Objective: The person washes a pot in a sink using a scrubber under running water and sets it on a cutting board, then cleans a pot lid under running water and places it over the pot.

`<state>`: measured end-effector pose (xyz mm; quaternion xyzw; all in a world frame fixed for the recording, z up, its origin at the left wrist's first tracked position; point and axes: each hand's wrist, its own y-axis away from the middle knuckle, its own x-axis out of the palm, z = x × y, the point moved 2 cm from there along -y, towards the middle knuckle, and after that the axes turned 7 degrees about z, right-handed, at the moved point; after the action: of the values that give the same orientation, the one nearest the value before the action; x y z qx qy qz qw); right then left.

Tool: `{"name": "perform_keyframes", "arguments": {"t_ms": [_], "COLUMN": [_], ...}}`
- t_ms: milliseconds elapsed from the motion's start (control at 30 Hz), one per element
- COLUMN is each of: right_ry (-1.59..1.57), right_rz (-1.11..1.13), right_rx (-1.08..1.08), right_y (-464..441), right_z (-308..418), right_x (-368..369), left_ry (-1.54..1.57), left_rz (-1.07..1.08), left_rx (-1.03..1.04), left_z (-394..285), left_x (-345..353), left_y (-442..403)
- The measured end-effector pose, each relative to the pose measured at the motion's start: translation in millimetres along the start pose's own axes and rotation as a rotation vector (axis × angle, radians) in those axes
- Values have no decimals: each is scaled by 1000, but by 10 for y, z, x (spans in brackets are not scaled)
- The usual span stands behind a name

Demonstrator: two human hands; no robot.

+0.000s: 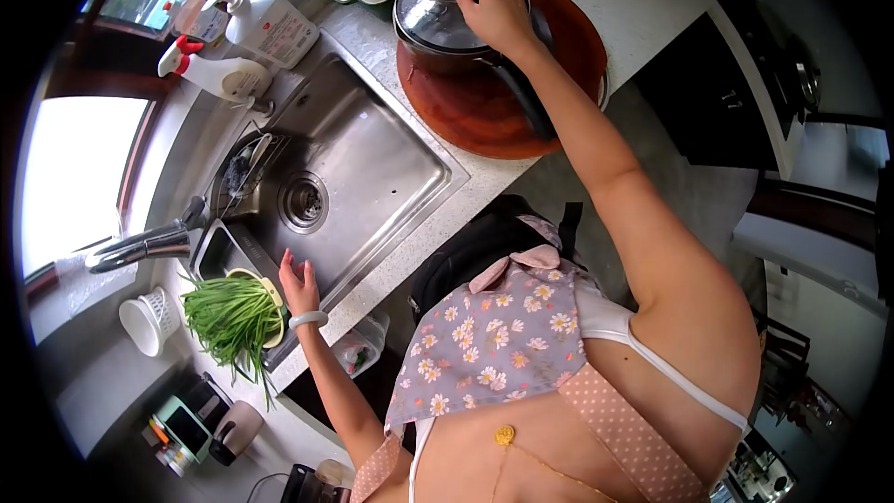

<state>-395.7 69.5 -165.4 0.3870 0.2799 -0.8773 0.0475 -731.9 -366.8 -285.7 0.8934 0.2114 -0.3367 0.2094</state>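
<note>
My right hand grips the black knob of a glass pot lid. The lid sits on a metal pot with a long black handle. Under the pot lies a round reddish-brown board. Over the sink's near-left edge, my left hand is open with its fingers apart and nothing in it. Close beside it is a pale basket heaped with long thin green stalks, possibly chives, which hang over the rim.
A steel sink with a drain lies between my hands. The faucet reaches in from the left. A spray bottle and pump bottle stand behind the sink. A white perforated cup is beyond the greens.
</note>
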Motion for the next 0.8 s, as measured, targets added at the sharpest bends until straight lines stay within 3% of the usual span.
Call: {"name": "perform_keyframes", "arguments": {"t_ms": [367, 433, 567, 633, 700, 733, 767, 800], "right_ry": [4, 35, 192, -50, -216, -270, -499, -490], "right_rz": [29, 74, -147, -151, -7, 284, 444, 609], "right_rx": [-76, -108, -308, -298, -388, -348, -356, -342], "right_y": [-34, -34, 4, 138, 350, 469, 575, 676], "right_z": [-206, -244, 120, 568, 909, 1058, 1234, 1342], "right_x": [246, 232, 26, 8, 280, 462, 702, 951], "left_ry": [-42, -62, 8, 75, 75, 85, 50, 15], "left_rz": [87, 66, 175, 197, 205, 187, 184, 183], "left_rx": [-47, 44, -65, -98, -123, -126, -110, -92], "left_z": [-28, 8, -149, -190, -169, -186, -147, -81], "left_x": [84, 125, 168, 204, 232, 231, 241, 248], "left_y": [96, 101, 183, 213, 243, 261, 287, 313]}}
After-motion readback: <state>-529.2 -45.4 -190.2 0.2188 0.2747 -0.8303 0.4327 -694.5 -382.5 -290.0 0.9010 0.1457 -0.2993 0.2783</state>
